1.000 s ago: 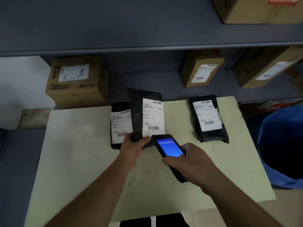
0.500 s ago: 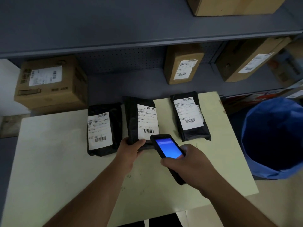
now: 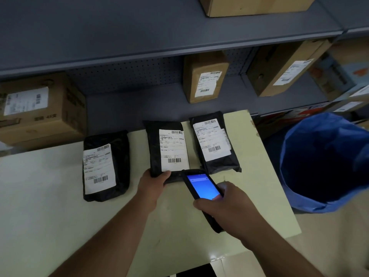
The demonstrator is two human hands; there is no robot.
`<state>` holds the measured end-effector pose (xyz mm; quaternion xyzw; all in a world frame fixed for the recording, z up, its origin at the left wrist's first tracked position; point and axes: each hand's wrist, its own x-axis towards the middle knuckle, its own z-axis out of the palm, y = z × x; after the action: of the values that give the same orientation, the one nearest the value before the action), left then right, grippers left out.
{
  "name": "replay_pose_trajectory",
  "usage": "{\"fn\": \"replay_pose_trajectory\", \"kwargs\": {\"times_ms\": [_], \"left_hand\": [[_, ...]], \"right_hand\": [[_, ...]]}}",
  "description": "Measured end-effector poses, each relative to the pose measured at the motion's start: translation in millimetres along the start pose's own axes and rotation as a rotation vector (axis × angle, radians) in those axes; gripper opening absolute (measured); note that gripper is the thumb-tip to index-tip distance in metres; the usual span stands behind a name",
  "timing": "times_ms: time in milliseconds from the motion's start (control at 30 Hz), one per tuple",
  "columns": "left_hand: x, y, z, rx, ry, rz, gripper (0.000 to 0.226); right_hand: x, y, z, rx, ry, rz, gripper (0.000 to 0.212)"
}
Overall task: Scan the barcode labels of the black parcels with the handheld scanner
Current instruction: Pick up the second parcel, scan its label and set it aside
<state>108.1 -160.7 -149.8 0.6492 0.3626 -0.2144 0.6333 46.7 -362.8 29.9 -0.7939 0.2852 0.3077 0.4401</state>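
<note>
Three black parcels with white barcode labels lie on a pale table [image 3: 50, 206]. My left hand [image 3: 152, 185] grips the near edge of the middle parcel [image 3: 154, 148] and tilts it up. My right hand [image 3: 229, 208] holds the black handheld scanner [image 3: 201, 186], its blue screen lit and its top end just below that parcel's label. The left parcel [image 3: 119, 156] lies flat, apart from my hands. The right parcel [image 3: 223, 164] lies flat beside the middle one.
A blue-lined bin [image 3: 327, 162] stands right of the table. Behind the table a grey shelf rack [image 3: 139, 47] holds several cardboard boxes, one large box [image 3: 42, 108] at the left and one upright box [image 3: 205, 76] in the middle.
The view has shifted, so the table and parcels sit further left and the bin shows more. The left parcel is uncovered. My hands keep their hold on the middle parcel and the scanner.
</note>
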Motion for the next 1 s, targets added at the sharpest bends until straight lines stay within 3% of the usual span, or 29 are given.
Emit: {"fn": "replay_pose_trajectory", "kwargs": {"times_ms": [100,400,667,767,1000], "left_hand": [[1,2,10,0.052,0.056,0.028,0.082],[-8,10,44,0.259,0.03,0.054,0.043],[-9,12,47,0.231,0.02,-0.022,0.051],[-13,13,45,0.17,-0.022,-0.052,0.044],[-18,19,17,0.181,-0.009,-0.006,0.061]], "right_hand": [[2,6,-7,0.011,0.012,0.016,0.041],[4,20,-22,0.012,0.036,0.049,0.039],[3,20,-22,0.032,0.021,0.064,0.037],[2,15,-17,0.031,0.013,0.053,0.035],[-2,1,2,-0.006,0.004,0.022,0.036]]}}
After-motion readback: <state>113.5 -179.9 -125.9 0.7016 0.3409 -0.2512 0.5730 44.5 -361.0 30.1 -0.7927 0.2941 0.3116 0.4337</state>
